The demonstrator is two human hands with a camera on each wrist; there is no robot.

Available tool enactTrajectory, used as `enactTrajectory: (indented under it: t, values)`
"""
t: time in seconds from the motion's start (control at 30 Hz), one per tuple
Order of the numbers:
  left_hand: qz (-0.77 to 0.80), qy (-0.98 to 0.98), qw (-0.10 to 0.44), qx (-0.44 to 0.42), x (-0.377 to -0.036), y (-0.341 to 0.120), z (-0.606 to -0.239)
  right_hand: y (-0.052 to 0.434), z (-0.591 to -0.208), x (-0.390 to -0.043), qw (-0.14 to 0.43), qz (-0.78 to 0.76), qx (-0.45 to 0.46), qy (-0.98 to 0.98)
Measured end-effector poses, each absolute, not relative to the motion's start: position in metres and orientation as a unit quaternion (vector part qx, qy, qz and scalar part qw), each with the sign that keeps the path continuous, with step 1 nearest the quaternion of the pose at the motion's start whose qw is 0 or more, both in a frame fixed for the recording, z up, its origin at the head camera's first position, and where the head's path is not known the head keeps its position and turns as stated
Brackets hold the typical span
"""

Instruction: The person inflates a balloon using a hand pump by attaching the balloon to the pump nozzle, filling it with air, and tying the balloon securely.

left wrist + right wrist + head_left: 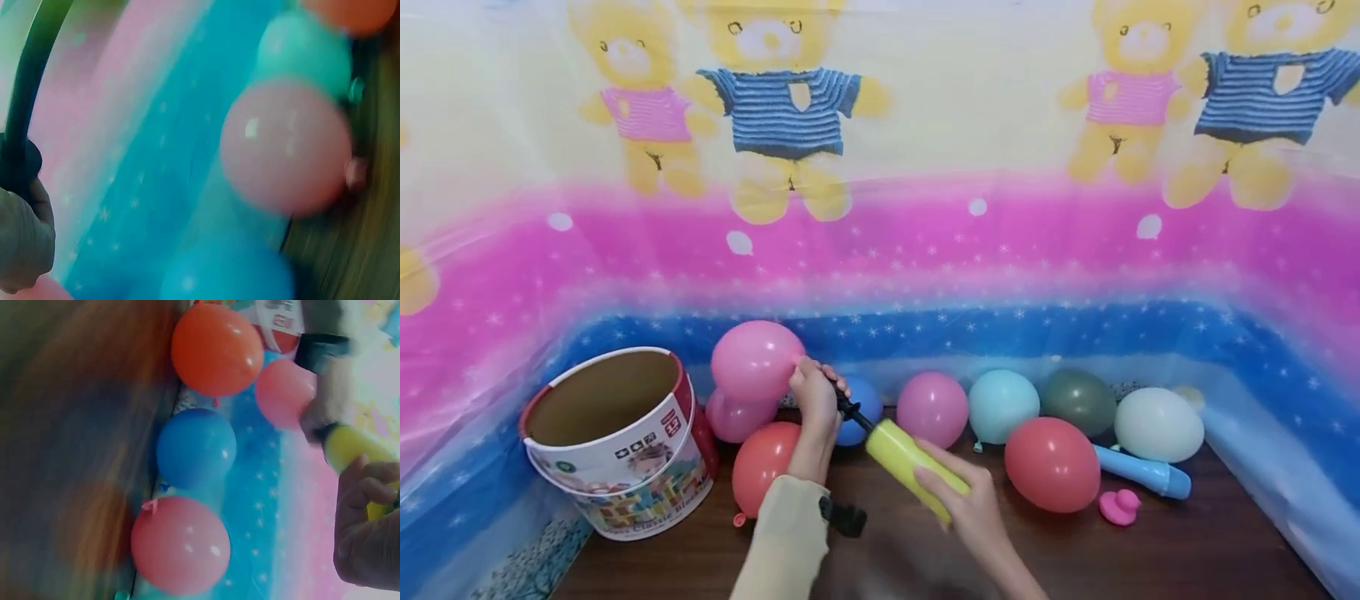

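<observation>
My left hand (816,400) pinches the neck of an inflated pink balloon (756,360) at the black nozzle of a yellow balloon pump (902,457). The neck itself is hidden behind the fingers. My right hand (968,500) grips the pump's yellow barrel from the right, and the pump slants down from the nozzle toward it. The left wrist view shows the left hand (25,240) around the pump's dark end. Curled fingers of the right hand (369,531) wrap the yellow barrel (353,445) in the right wrist view.
Inflated balloons line the back of the dark table (910,550), among them a red one (1052,464) and a white one (1159,423). A printed block bucket (625,492) stands at left. At right lie a light blue tube (1146,473) and a small pink toy (1120,506).
</observation>
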State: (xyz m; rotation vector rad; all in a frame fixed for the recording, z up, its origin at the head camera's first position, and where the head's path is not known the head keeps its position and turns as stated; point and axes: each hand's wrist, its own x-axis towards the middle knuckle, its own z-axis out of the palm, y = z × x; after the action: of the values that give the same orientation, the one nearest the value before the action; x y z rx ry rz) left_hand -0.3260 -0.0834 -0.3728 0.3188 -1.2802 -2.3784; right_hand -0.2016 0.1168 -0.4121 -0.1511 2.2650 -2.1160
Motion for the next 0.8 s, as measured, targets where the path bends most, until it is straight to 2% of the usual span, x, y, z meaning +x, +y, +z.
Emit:
enactTrajectory:
  t: [0.1,0.17,0.3,0.37,0.43,0.57,0.63,0.8]
  values:
    - [-0.855,-0.46,0.221,0.091,-0.327,-0.079,-0.369,0.101,-0.409,-0.216,0.004,-0.694,-0.076,0.716]
    - [-0.853,-0.462,0.224,0.091,-0.329,-0.084,-0.367,0.102,-0.409,-0.212,0.011,-0.688,-0.073,0.722]
    - [-0.851,-0.467,0.213,0.107,-0.329,-0.103,-0.366,0.126,-0.412,-0.187,0.06,-0.662,-0.06,0.745]
    - [-0.853,-0.456,0.224,0.117,-0.328,-0.106,-0.367,0.135,-0.413,-0.181,0.08,-0.653,-0.048,0.752]
    - [-0.856,-0.449,0.227,0.118,-0.325,-0.102,-0.368,0.134,-0.413,-0.182,0.076,-0.655,-0.048,0.75]
    - [-0.863,-0.446,0.222,0.081,-0.319,-0.077,-0.37,0.111,-0.413,-0.201,0.021,-0.677,-0.061,0.733]
    - [-0.859,-0.46,0.219,0.057,-0.316,-0.068,-0.373,0.103,-0.416,-0.209,0.014,-0.692,-0.061,0.719]
    - [-0.839,-0.497,0.218,0.032,-0.306,-0.062,-0.381,0.109,-0.433,-0.206,0.079,-0.699,-0.043,0.709]
